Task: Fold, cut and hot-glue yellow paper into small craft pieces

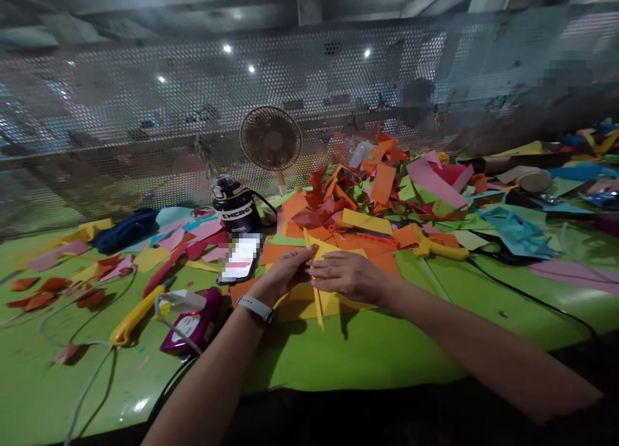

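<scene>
A narrow folded piece of yellow paper (318, 307) stands on edge between my two hands. My left hand (293, 270), with a pale band on the wrist, pinches it from the left near its upper part. My right hand (345, 275) lies against its right side, fingers together and pressed on the paper. Below them, flat yellow sheets (294, 304) lie over orange paper (387, 262). Just beyond my right hand is a long tool with a red-orange edge (372, 234), partly covered by a yellow card.
A yellow glue gun (440, 247) with a black cord lies right. Left are a phone (240, 259), a purple power strip (193, 327) with a white plug, and a yellow-handled tool (138, 316). Behind stand a dark bottle (235, 207), a fan (271, 138) and heaped coloured paper (382, 182).
</scene>
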Motion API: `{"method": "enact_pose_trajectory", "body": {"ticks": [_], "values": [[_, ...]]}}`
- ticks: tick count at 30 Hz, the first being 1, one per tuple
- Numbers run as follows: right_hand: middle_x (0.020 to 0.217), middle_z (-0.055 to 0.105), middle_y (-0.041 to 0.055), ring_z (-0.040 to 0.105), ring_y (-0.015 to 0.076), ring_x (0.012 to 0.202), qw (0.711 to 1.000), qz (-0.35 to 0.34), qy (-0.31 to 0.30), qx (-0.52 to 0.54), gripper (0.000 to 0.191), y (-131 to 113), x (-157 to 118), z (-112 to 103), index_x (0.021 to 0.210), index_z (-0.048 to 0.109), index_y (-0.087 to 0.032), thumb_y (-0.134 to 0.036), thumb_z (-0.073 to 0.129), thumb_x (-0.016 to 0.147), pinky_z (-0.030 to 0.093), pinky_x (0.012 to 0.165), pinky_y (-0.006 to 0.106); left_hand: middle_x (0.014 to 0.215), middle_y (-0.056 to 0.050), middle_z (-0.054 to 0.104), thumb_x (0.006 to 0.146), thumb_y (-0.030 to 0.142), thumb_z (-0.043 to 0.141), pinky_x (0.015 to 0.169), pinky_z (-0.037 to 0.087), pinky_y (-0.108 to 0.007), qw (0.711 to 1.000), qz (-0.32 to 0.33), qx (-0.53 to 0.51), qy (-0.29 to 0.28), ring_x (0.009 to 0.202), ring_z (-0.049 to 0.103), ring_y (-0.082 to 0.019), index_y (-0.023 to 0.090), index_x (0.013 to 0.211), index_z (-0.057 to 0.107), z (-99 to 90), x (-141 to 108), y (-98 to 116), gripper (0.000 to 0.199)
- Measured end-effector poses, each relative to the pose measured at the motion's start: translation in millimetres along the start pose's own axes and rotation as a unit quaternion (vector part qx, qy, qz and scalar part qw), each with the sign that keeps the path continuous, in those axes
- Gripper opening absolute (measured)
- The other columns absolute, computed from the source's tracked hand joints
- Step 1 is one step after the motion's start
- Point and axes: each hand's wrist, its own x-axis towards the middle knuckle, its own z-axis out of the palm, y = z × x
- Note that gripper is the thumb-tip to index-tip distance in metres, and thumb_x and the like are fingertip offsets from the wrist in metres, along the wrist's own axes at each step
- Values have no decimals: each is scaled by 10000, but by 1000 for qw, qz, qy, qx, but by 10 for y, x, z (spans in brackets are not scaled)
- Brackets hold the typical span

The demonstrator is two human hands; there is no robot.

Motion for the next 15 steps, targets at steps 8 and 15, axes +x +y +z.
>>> {"method": "enact_pose_trajectory", "body": {"ticks": [8,15], "values": [[1135,706,45,641,128,1067,997,39,15,66,339,34,-54,80,1112,665,-199,-74,429,902,446,982,332,445,82,446,493,426,870,406,365,-184,997,38,-35,52,395,407,-50,161,552,518,116,-24,-4,445],[927,750,33,660,152,877,983,132,75,99,239,-2,-8,29,1048,680,-226,-130,508,913,385,867,344,479,82,418,568,439,839,431,359,-165,991,111,-50,49,434,375,-39,158,566,533,227,-104,14,415]]}}
